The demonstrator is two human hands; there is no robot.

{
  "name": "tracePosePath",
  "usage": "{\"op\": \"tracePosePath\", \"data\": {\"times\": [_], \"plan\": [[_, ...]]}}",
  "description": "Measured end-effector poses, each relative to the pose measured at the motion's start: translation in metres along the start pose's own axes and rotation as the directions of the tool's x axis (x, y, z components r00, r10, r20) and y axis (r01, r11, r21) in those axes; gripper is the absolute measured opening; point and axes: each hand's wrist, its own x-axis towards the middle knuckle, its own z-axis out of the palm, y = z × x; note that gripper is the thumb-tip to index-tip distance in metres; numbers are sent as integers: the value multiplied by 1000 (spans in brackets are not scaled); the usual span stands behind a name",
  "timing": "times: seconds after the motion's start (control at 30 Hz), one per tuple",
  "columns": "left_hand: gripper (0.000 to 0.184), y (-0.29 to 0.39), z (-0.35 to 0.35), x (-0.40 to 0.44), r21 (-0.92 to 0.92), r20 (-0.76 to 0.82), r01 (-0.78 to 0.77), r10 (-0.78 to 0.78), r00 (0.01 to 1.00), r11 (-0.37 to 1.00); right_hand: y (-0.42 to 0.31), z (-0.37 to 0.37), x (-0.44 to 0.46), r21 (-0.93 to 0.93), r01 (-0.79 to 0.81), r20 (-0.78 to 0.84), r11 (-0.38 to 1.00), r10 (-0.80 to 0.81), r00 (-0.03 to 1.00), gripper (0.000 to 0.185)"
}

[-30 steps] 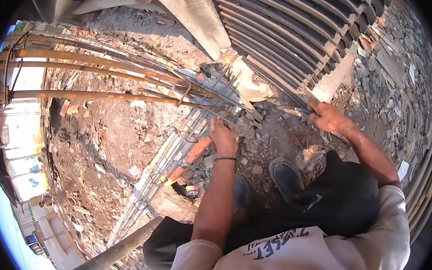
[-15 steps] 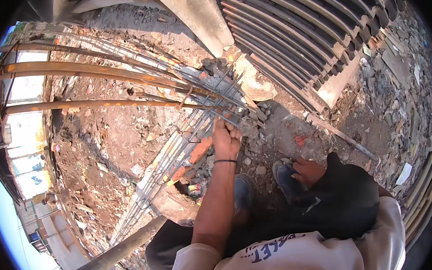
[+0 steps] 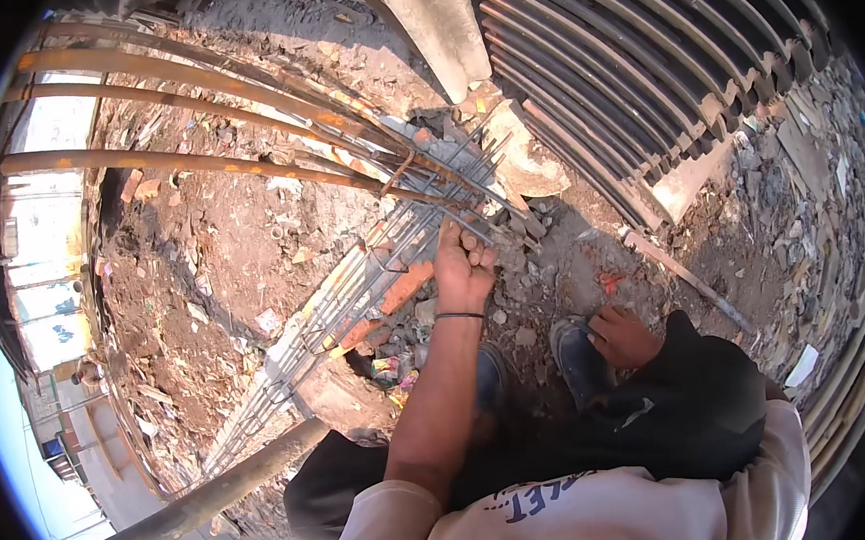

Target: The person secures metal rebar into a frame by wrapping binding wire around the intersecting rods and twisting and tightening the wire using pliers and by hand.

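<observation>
My left hand (image 3: 464, 266), with a dark band at the wrist, is at the lower end of the rusty rebar column (image 3: 215, 170). Its fingers are curled, and what they hold, if anything, is too small to tell. Thin grey steel bars (image 3: 329, 302) run diagonally under and beside the column's end. My right hand (image 3: 626, 337) hangs low beside my right shoe (image 3: 579, 360), its fingers bent loosely with nothing visible in them.
Stacked corrugated sheets (image 3: 639, 65) stand at the upper right, near a pale slab (image 3: 431, 29). A thin bar (image 3: 689, 282) lies on the ground to the right. A round pole (image 3: 198, 502) crosses the lower left. Rubble (image 3: 801, 234) and bricks (image 3: 404, 287) are scattered about.
My right hand has left the bar by the sheets and come down to my shoe. The thin bar now lies on the ground. My left hand remains at the column's end.
</observation>
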Motion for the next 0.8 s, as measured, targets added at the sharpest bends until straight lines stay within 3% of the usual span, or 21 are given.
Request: {"op": "tracePosePath", "data": {"times": [0.07,0.2,0.3,0.33,0.37,0.43,0.5,0.6,0.67,0.7,0.77,0.8], "plan": [[24,-4,2,-2,64,-30,-21,23,999,998,8,2,3,12,148,0,989,-148,989,19],[26,-6,-1,0,212,-72,-82,99,992,974,12,0,8,130,100,44,986,-107,993,23],[28,-12,-4,1,315,-54,-167,194,980,934,19,-11,15,189,68,177,980,-102,979,29],[28,-16,-2,1,317,-53,-167,193,980,934,22,-16,21,269,-29,301,963,-56,952,33],[28,-21,1,1,381,-45,-254,292,955,889,24,-19,25,335,-133,422,933,-22,906,36],[28,-23,-2,6,444,-26,-334,385,923,831,25,-20,26,355,-167,446,920,-10,895,38],[27,-15,-12,15,278,-92,-61,90,992,958,21,-28,27,373,-201,472,906,1,882,40],[27,-12,-12,19,155,-30,-1,5,1000,988,14,-61,32,429,-316,520,846,55,853,43],[27,-8,-10,17,156,-45,6,1,999,988,29,-73,38,333,-475,620,815,190,761,42],[27,-7,-9,17,153,-57,17,-8,998,988,34,-78,45,334,-480,624,811,191,758,42],[25,1,-8,24,162,-36,32,-26,999,986,50,-92,57,346,-238,741,908,-108,663,39],[24,2,-13,25,168,-23,50,-46,999,985,46,-97,59,343,-264,753,902,-97,650,39]]}}
